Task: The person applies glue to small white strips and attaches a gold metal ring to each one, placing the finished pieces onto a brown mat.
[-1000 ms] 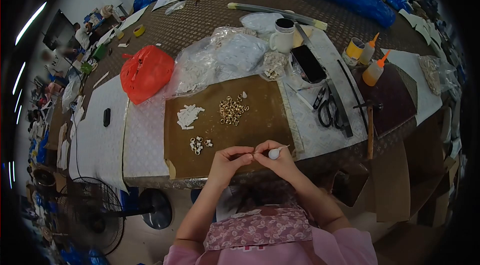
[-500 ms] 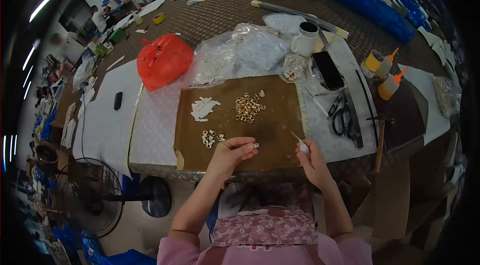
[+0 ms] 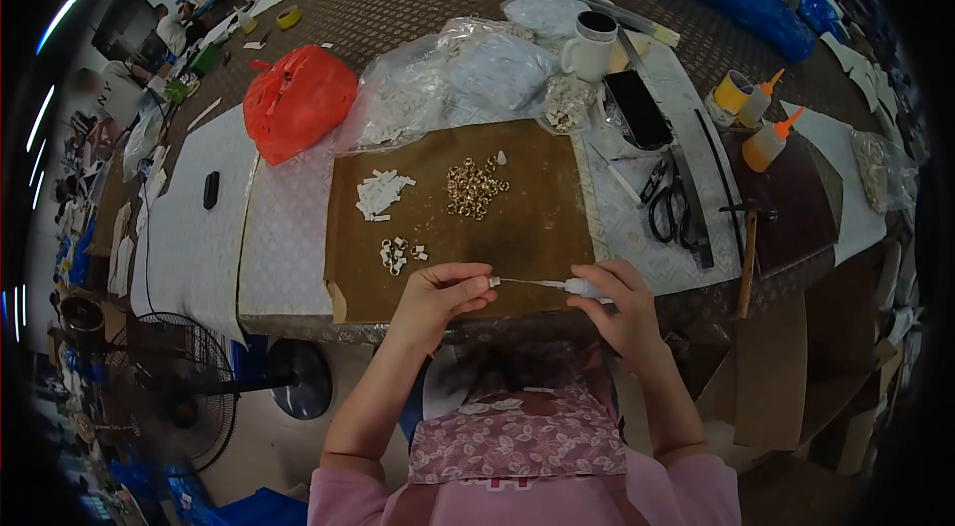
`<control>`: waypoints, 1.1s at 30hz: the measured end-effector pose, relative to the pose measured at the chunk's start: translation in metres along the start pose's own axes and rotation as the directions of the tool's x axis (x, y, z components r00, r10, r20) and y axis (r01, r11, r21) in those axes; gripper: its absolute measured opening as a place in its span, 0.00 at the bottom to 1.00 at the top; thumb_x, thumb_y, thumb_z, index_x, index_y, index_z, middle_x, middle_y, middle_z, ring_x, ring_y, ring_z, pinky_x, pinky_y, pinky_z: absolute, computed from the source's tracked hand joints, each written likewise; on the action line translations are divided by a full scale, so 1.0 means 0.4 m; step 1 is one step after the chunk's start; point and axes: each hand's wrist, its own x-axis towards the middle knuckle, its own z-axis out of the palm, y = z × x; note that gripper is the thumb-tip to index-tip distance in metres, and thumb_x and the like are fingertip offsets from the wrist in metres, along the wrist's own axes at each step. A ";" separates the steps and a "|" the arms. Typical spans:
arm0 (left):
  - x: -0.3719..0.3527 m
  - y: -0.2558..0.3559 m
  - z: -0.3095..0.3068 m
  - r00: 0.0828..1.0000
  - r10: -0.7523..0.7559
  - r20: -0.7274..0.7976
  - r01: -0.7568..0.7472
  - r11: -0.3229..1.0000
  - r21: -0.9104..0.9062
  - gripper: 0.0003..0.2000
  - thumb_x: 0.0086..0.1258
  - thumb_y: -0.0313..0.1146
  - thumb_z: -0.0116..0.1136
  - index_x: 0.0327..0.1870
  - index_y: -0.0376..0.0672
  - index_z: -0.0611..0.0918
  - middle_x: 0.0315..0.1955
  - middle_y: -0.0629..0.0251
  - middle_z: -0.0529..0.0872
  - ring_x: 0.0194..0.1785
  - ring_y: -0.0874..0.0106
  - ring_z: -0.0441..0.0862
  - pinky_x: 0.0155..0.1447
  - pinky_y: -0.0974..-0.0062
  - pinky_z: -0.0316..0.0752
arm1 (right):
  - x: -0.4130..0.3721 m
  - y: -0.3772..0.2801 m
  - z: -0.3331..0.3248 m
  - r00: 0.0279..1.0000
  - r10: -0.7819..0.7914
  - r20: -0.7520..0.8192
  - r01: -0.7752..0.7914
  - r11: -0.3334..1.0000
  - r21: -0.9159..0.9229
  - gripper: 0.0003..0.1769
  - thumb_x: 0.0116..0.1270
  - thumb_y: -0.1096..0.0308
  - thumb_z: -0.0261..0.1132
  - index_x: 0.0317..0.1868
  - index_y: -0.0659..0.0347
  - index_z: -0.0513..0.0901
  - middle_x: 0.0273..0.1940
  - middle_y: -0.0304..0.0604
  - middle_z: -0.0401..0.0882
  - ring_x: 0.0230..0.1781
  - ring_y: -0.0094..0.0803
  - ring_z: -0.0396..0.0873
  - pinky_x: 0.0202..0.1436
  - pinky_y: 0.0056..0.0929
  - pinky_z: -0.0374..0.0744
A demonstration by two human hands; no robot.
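Between the thumb and fingers of my left hand (image 3: pixel 438 301) is a small white tab (image 3: pixel 493 281), mostly covered by the fingertips. My right hand (image 3: pixel 622 305) grips a small white squeeze bottle (image 3: pixel 581 287) lying sideways, its long thin nozzle pointing left, with the tip right at the tab. Both hands are over the near edge of a brown sheet (image 3: pixel 537 213). On that sheet lie a heap of gold metal hardware (image 3: pixel 476 190), a pile of white strips (image 3: pixel 382 195), a few gold rings with white tabs (image 3: pixel 395 256) and a small white cone-shaped cap (image 3: pixel 500 158).
Behind the sheet are a red plastic bag (image 3: pixel 298 103), clear bags (image 3: pixel 497 69) and a white mug (image 3: pixel 589 51). To the right lie a phone (image 3: pixel 639 110), scissors (image 3: pixel 671 215), a hammer (image 3: pixel 749 263) and orange-tipped bottles (image 3: pixel 768 145). A fan (image 3: pixel 184 387) stands at left.
My right hand has turned the bottle from pointing up and left to nearly level, bringing its nozzle tip to the tab. The camera view has shifted slightly.
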 end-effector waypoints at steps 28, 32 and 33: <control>0.006 -0.020 -0.011 1.000 0.001 0.029 0.001 0.998 -0.070 0.11 0.62 0.24 0.63 0.45 0.36 0.82 0.35 0.62 0.85 0.38 0.72 0.85 0.43 0.79 0.81 | -0.021 0.082 0.046 0.924 0.373 -0.082 -0.252 0.756 0.603 0.15 0.63 0.72 0.64 0.51 0.63 0.76 0.42 0.36 0.75 0.40 0.24 0.73 0.43 0.20 0.72; 0.006 -0.020 -0.007 0.998 0.004 0.067 -0.001 0.999 -0.048 0.09 0.61 0.24 0.64 0.43 0.37 0.82 0.35 0.63 0.85 0.37 0.74 0.84 0.43 0.81 0.80 | -0.018 0.108 0.078 0.870 0.493 -0.023 -0.308 0.580 0.754 0.14 0.71 0.68 0.56 0.53 0.65 0.72 0.41 0.34 0.74 0.37 0.18 0.70 0.42 0.18 0.70; 0.007 -0.021 -0.008 0.997 0.004 0.075 0.000 0.999 -0.046 0.09 0.61 0.24 0.64 0.43 0.37 0.82 0.35 0.63 0.85 0.37 0.74 0.84 0.42 0.81 0.80 | -0.019 0.114 0.088 0.864 0.503 -0.022 -0.313 0.572 0.758 0.14 0.72 0.67 0.56 0.53 0.65 0.72 0.41 0.34 0.74 0.36 0.18 0.70 0.42 0.18 0.70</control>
